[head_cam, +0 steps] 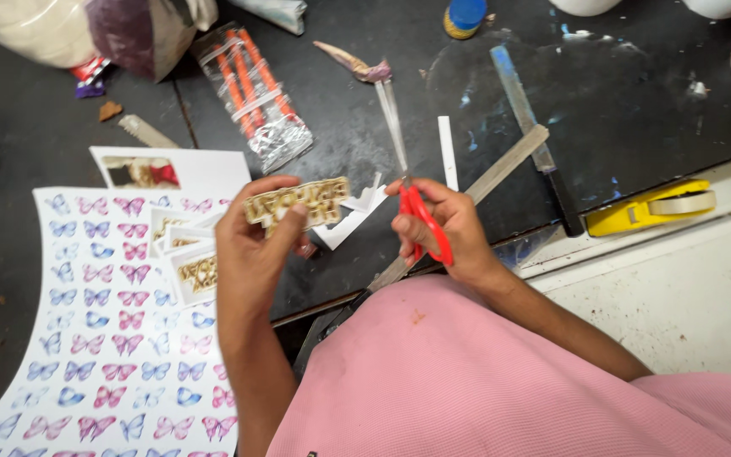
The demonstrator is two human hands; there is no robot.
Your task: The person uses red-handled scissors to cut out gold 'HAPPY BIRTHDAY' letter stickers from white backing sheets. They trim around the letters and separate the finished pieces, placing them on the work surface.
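Note:
My left hand (255, 245) holds up a small gold-lettered paper cut-out (298, 203) between thumb and fingers. My right hand (446, 228) grips red-handled scissors (420, 222), their blades pointing away from me over the dark table (636, 110). White paper scraps (353, 216) lie on the table between the two hands. More gold cut-out pieces (192, 258) rest on a sheet printed with pink and blue butterflies (103, 338) at the left.
A clear packet of orange sticks (255, 93) lies at the back. Two metal rulers (522, 148) cross at the right, near a yellow tape dispenser (649, 207). A blue-capped bottle (464, 17) and a white strip (447, 152) are behind the hands.

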